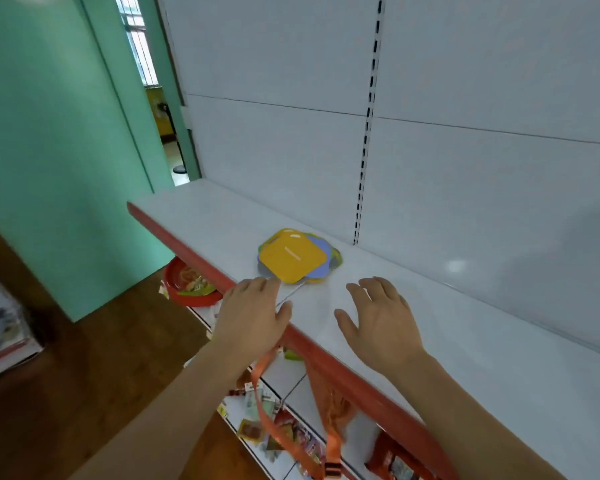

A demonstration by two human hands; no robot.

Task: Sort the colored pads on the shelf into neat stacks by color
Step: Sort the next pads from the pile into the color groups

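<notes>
A loose pile of colored pads (293, 259) lies on the white shelf (201, 223), near its middle. A yellow pad is on top, tilted like a diamond. A blue pad (321, 265) and green edges (336, 258) stick out from under it. My left hand (252, 311) hovers over the shelf's red front edge, fingertips just short of the pile's near corner. To the right of the pile my right hand (378, 318) is spread flat above the shelf. Both hands hold nothing.
The shelf has a red front lip (343, 372) and a white back panel with a slotted upright (364, 143). Below are a red basin (187, 282), snack packets (291, 434) and an orange strap (267, 403). A green wall and wooden floor lie to the left.
</notes>
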